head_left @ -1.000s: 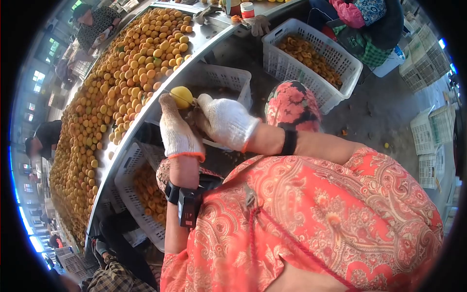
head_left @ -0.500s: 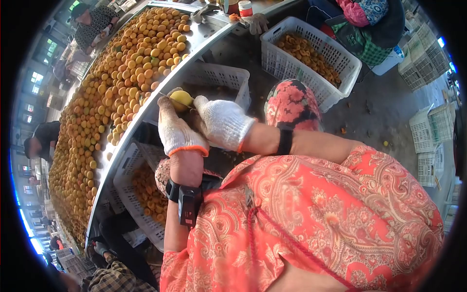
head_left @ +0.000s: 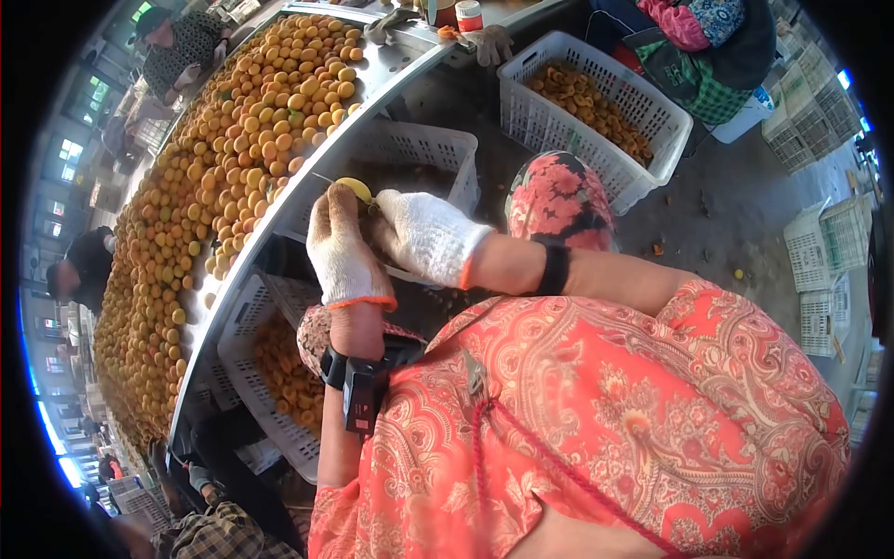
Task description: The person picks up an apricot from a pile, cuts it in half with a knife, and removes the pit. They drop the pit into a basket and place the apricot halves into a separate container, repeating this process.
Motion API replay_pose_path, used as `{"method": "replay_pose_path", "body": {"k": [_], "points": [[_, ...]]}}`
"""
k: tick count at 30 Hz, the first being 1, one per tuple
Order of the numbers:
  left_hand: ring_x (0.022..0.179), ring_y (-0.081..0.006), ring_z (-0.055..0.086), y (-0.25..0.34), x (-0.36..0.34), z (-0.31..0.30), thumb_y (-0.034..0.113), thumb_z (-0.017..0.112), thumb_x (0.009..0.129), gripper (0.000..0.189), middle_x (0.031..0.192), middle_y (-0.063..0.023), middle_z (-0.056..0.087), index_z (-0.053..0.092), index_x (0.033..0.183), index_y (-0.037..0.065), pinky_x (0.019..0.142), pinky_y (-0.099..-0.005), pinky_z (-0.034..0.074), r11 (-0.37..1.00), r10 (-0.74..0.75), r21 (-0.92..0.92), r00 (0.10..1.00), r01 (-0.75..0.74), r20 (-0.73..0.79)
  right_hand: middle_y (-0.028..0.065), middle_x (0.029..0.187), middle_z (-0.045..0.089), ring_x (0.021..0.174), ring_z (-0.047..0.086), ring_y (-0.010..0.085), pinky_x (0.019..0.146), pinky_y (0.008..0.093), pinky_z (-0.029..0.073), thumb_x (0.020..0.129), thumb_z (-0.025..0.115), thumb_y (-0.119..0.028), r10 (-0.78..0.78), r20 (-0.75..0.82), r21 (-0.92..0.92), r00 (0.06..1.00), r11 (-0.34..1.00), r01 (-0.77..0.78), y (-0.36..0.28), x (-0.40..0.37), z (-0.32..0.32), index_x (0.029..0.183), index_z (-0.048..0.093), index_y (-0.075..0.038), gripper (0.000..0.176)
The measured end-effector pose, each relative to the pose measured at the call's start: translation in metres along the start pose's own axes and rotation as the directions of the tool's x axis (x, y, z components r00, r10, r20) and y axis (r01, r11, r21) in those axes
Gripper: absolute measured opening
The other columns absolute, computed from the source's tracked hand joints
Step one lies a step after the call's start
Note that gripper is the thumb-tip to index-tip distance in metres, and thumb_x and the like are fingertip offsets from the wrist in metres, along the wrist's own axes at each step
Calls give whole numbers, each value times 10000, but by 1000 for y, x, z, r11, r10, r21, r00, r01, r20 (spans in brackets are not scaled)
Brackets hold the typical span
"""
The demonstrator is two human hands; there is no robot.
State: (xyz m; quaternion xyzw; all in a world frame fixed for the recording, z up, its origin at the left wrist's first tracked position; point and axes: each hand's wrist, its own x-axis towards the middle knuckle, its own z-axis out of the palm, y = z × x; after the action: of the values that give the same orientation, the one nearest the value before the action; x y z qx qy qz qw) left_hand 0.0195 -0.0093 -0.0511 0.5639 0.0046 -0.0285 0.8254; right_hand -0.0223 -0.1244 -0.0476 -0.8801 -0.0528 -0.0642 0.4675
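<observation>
In a white knit glove with an orange cuff, my left hand (head_left: 346, 247) is closed around a yellow apricot (head_left: 355, 190), its fingers covering the near side of the fruit. My right hand (head_left: 430, 235), gloved the same way, is pinched close against the apricot's right side. A thin metal blade (head_left: 322, 177) sticks out beyond the fruit on the left. It appears to run back to my right fingers, though its handle is hidden. Both hands are above a white crate (head_left: 456, 154) at the table's edge.
Heaped apricots (head_left: 251, 121) cover the metal table (head_left: 372, 79). Halved apricots lie in one crate (head_left: 675, 140) at upper right and another crate (head_left: 237, 340) below the table edge. Co-workers sit around, one (head_left: 717, 56) at upper right. Stacked crates (head_left: 815, 102) stand far right.
My left hand has rolled around the apricot, so less of the fruit shows. The thin blade now stands out more clearly on the left. Both hands stay in nearly the same place.
</observation>
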Motion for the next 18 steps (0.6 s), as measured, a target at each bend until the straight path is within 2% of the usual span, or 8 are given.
{"method": "replay_pose_path", "body": {"k": [2,4,8,10,13,16,17,18], "points": [[829,-138,595,-2,5,-8,218,619,996,228,952,-52,636,614,1100,16,773,-286,518,996,69,52,997,-71,47,274,863,650,862,630,458,718,496,498,981,549,-273,-52,18,72,998,996,51,0,-1,0,979,567,13,286],[836,-139,598,0,4,-9,220,621,995,230,960,-55,640,614,1098,14,775,-288,515,984,138,98,986,-148,96,276,878,649,880,623,461,733,488,493,979,550,-258,20,44,185,999,982,-28,-5,-4,-2,957,583,23,284],[843,-151,599,-3,-3,2,206,626,992,232,965,-69,640,611,1098,0,777,-298,510,998,-9,-66,1000,8,-19,269,880,651,883,624,459,740,485,488,975,553,-239,-81,17,12,997,997,81,-11,-6,-4,961,592,24,267],[848,-151,599,-9,-1,-4,208,627,992,248,975,-78,638,601,1116,-5,778,-302,511,1000,-3,-24,1000,2,-18,271,959,671,922,644,443,792,482,509,957,526,-285,51,40,17,998,999,-51,-12,-5,-2,985,662,-2,316],[868,-153,600,-11,2,-14,197,610,999,275,996,-81,631,581,1159,-25,799,-295,505,971,196,133,980,-200,45,277,987,671,930,640,454,802,486,506,958,524,-307,-9,30,183,1000,983,3,-1,-4,6,1006,656,10,347],[903,-150,598,-5,0,-22,177,603,999,270,1030,-86,628,574,1167,-31,815,-291,497,983,137,103,984,-149,114,280,964,672,934,642,450,803,475,507,969,518,-326,0,100,201,995,979,-21,-6,-9,-7,1004,659,20,375],[839,-156,625,-6,1,-21,203,588,1007,277,980,-99,648,572,1161,-27,750,-290,519,987,146,54,988,-149,48,282,952,670,937,642,450,803,466,504,970,534,-342,62,201,200,978,974,-103,-18,-12,-22,1004,664,27,393],[839,-156,625,-1,1,-26,203,588,1007,277,980,-99,648,572,1161,-27,750,-290,519,987,152,55,988,-154,38,288,926,666,932,645,444,795,466,500,955,580,-328,90,124,180,988,977,-112,-13,-13,-18,992,670,27,369]]}}
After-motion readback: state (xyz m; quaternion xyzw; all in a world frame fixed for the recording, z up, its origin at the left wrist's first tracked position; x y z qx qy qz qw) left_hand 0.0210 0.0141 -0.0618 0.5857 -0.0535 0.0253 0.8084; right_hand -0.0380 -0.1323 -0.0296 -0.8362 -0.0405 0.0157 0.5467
